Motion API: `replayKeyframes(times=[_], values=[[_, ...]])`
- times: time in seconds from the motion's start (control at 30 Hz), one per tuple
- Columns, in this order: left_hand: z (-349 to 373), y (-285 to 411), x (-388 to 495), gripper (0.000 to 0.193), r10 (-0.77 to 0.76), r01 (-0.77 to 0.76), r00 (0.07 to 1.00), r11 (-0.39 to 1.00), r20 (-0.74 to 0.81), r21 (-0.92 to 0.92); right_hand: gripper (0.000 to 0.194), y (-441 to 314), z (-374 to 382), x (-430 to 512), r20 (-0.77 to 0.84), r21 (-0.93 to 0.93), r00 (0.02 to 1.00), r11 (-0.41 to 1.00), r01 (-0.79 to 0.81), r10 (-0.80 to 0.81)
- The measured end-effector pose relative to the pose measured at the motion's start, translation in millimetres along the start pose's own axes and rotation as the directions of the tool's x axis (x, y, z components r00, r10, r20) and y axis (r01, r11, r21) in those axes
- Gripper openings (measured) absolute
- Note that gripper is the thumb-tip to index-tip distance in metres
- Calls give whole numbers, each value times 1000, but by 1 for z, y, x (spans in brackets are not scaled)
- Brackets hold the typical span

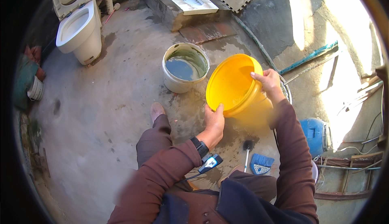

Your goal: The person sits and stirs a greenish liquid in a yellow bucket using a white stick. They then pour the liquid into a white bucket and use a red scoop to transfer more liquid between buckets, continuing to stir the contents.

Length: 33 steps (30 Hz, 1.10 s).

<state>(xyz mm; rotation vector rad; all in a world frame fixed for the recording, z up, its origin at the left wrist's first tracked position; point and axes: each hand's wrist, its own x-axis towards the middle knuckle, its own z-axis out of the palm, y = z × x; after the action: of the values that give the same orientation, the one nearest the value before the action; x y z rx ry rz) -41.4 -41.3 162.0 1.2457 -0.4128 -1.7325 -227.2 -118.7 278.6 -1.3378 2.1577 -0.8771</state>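
Note:
Between my two hands a yellow plastic bucket is held tilted, its mouth turned up and to the left. My left hand grips the near rim, with the thumb over the edge. On the right side of the rim, my right hand has its thumb on the edge and its fingers outside. The bucket's lower part is blurred. Just left of it stands a white bucket on the concrete floor, upright, holding murky liquid with greenish residue on its inner wall.
A white toilet stands at upper left. A squat pan tops a concrete step at the back. Near my feet lie a black-headed brush and a blue brush head. A blue barrel lies at right, below a teal-wrapped bar.

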Motion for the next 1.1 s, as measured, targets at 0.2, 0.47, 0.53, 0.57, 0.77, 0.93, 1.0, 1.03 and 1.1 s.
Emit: replayKeyframes(times=[0.2,0.47,0.53,0.57,0.77,0.93,1.0,1.03,1.1], values=[[2,66,-16,61,400,-379,911,908,101,-178,57,-84,33,59,-113,-519,955,836,179,-274],[-1,78,-22,57,352,-326,926,928,136,-181,61,-125,86,82,-31,-622,940,743,248,-341],[-3,79,-21,56,357,-329,924,925,139,-192,59,-124,98,82,6,-631,940,728,268,-341],[-3,79,-20,56,354,-324,924,926,145,-193,58,-124,104,81,15,-630,934,722,285,-356],[-1,76,-23,54,339,-311,925,935,170,-170,54,-121,114,77,59,-607,904,704,369,-423],[3,72,-22,52,322,-290,929,940,182,-180,58,-107,86,80,-91,-494,877,786,371,-471],[3,71,-22,49,344,-312,923,931,174,-189,55,-90,69,77,-246,-390,844,846,364,-476],[3,70,-21,47,298,-252,942,933,157,-259,54,-79,60,74,-338,-340,823,875,345,-456],[3,71,-16,46,240,-210,963,953,125,-216,53,-52,45,64,-497,-155,818,958,243,-288]])
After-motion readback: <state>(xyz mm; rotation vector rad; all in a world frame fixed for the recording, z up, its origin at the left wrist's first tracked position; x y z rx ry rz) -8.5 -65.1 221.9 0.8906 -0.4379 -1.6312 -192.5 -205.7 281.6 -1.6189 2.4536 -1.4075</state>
